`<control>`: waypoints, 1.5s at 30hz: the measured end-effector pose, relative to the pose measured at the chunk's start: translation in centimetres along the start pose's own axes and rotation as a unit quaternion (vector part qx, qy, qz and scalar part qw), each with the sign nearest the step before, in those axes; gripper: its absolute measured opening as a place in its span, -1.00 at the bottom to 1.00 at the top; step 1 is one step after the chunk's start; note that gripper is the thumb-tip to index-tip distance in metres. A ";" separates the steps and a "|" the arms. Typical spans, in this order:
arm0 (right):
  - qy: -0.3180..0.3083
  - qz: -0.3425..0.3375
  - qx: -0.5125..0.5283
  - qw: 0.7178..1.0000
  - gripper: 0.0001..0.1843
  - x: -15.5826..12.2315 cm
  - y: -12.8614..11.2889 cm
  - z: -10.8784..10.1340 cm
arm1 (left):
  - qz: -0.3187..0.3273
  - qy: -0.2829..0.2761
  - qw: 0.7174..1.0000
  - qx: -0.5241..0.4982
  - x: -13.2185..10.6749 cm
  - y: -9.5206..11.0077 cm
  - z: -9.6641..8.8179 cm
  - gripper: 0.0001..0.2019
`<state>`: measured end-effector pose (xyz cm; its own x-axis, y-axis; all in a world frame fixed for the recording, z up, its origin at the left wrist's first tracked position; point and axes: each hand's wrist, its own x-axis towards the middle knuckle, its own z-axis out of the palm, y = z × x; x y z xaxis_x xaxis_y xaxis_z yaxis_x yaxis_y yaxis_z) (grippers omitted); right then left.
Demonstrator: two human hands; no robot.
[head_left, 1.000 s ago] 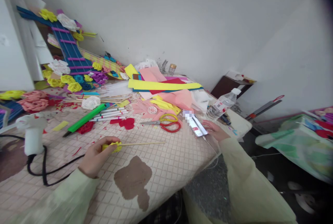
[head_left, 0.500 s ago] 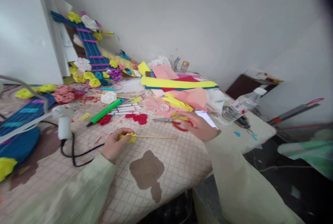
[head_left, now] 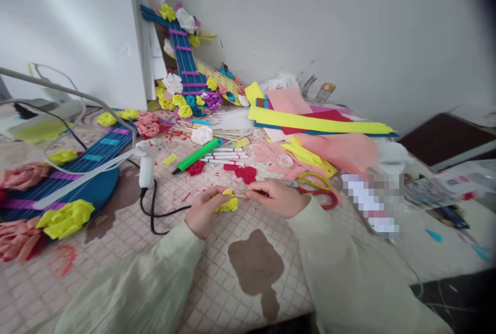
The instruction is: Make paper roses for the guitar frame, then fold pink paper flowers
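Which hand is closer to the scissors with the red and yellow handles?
Right. The right hand is just in front of the scissors, partly hiding their blades. The left hand is farther away, off to the left.

The paper flower (head_left: 231,206) is before the markers (head_left: 225,157), with the glue gun (head_left: 146,171) left and scissors (head_left: 300,187) right on the bench (head_left: 296,256).

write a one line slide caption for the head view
Left hand holds crumpled yellow paper, right hand pinches the thin stick extending from it, scissors lying nearby on a cluttered table.
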<state>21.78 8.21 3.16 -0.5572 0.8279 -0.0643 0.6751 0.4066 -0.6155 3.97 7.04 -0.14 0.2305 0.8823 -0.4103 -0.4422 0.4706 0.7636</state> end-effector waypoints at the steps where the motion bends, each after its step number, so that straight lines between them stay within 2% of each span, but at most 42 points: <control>1: 0.005 0.001 0.006 1.000 -0.75 -0.1 0.2 0.2 | -0.004 -0.001 1.000 -0.004 0.0 0.0 0.0 -0.83; 7: 0.064 -0.023 0.025 0.997 -0.74 -0.4 1.0 1.3 | -0.010 0.002 1.000 0.003 -0.1 0.0 0.0 -0.80; 13: 0.144 -0.068 0.011 0.987 -0.76 -0.6 1.3 2.1 | 0.077 -0.003 0.982 0.170 -0.1 -0.2 -0.5 -0.70; 16: 0.165 -0.078 0.010 0.983 -0.78 -0.5 1.3 2.3 | 0.090 -0.002 0.973 0.214 -0.2 -0.1 -0.6 -0.70; 31: 0.196 -0.068 0.020 0.978 -0.81 -0.6 1.1 2.8 | 0.141 0.011 0.951 0.274 -0.4 -0.2 -0.8 -0.76; 45: 0.209 -0.059 0.029 0.976 -0.83 -0.6 1.1 2.9 | 0.147 0.014 0.944 0.295 -0.3 -0.3 -1.0 -0.75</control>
<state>21.48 7.02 0.29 -0.3751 0.8670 0.3279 0.5835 0.4957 -0.6432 3.17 6.61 -0.71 0.1471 0.9786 -0.1441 0.0790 0.1336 0.9879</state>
